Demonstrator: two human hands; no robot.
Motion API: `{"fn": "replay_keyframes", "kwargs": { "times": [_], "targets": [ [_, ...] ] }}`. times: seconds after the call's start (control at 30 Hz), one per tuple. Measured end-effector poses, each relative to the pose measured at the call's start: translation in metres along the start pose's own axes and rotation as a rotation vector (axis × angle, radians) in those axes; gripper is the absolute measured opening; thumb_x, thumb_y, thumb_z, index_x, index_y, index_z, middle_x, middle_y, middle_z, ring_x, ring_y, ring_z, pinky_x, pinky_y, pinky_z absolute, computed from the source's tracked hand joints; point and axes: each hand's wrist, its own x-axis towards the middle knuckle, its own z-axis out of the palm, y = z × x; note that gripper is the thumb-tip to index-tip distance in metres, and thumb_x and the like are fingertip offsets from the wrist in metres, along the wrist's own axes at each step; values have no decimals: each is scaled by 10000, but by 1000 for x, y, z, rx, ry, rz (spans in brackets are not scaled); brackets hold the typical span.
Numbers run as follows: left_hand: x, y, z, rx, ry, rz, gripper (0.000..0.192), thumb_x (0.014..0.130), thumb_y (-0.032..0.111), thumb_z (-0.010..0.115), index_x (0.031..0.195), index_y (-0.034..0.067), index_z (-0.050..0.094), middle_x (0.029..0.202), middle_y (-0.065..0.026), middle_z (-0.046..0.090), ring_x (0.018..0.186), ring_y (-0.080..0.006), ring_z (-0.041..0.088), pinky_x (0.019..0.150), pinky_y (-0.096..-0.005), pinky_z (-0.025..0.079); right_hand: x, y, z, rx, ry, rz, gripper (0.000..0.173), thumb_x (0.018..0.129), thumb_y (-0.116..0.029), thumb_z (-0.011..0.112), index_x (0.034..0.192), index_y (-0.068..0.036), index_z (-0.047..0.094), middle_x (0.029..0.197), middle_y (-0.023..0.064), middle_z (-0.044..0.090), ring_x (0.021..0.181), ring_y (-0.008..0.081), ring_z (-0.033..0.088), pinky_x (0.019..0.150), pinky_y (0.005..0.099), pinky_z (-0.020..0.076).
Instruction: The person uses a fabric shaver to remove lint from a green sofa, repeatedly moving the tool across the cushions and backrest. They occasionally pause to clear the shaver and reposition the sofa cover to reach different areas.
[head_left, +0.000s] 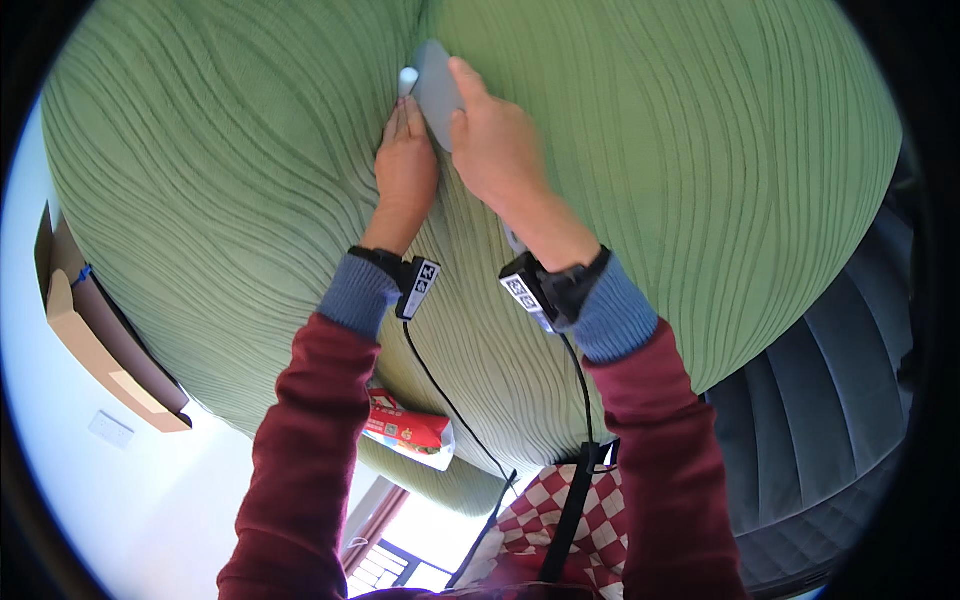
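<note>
Both hands are over green, wavy-ribbed stretch fabric (675, 187) that covers a large padded surface, at a deep crease near the top of the view. My left hand (409, 161) holds the lower end of a short white cylindrical stick (408, 81) with its fingertips. My right hand (499, 139) grips a flat, translucent grey plate (436, 94) with a rounded edge, its index finger stretched along one side. The plate lies right beside the stick. Part of a grey thing shows under the right wrist; I cannot tell what it is.
An open cardboard box (112, 352) stands at the left, near a white wall with a wall plate (112, 430). A red printed package (411, 433) lies on the fabric below. Dark padded upholstery (810, 375) is at the right. Black cables (450, 401) hang from both wrist devices.
</note>
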Motion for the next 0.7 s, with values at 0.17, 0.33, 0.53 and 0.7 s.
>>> {"fn": "replay_keyframes", "kwargs": {
  "times": [0.17,0.33,0.53,0.7],
  "targets": [
    [3,-3,-3,-180,-62,-87,458,850,68,490,1266,-112,426,1263,-233,534,1180,-335,522,969,-358,449,-29,-15,-12,-18,-67,-38,495,866,-106,487,1354,-87,404,819,220,637,754,406,613,681,496,477],
    [-4,7,-11,-201,-9,-41,495,858,55,479,1322,-88,381,1344,-253,446,1250,-354,444,1013,-388,403,-6,-27,-4,-49,45,-77,492,854,-92,489,1337,-41,411,802,222,636,742,412,611,656,505,470],
    [-10,14,-23,-265,-33,7,510,870,34,428,1364,-63,345,1414,-243,365,1319,-336,362,1056,-383,351,-25,-15,-13,-25,82,-103,489,855,-99,497,1329,-16,412,788,212,639,734,402,614,653,500,473],
    [10,9,-21,-221,-27,16,553,858,-9,408,1399,-42,296,1446,-215,331,1340,-314,335,1070,-368,336,-36,-3,-19,-43,101,-93,502,860,-108,497,1345,-31,393,788,209,639,728,396,616,651,488,474]
  ]
}}
